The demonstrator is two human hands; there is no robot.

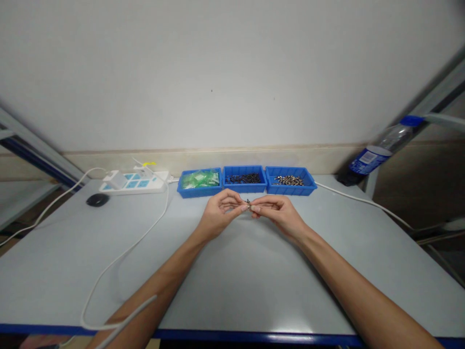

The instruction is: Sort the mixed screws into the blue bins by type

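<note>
My left hand [220,212] and my right hand [280,213] meet fingertip to fingertip over the middle of the table. Between them they pinch a small dark and silvery metal piece [248,201], mostly covered by the fingers and too small to name. Just beyond the hands, three blue bins stand in a row. The left bin [199,193] holds green and clear plastic packets [201,179]. Black screw-like parts [248,178] lie in the middle bin [245,188]. Shiny silver metal parts [290,181] fill part of the right bin [291,191].
A white power strip [156,184] with plugs lies at the back left, beside a black mouse-like object [97,199]. Its white cable [125,253] loops over the table to my left forearm. A blue-capped bottle [374,156] leans at the back right near the metal frame.
</note>
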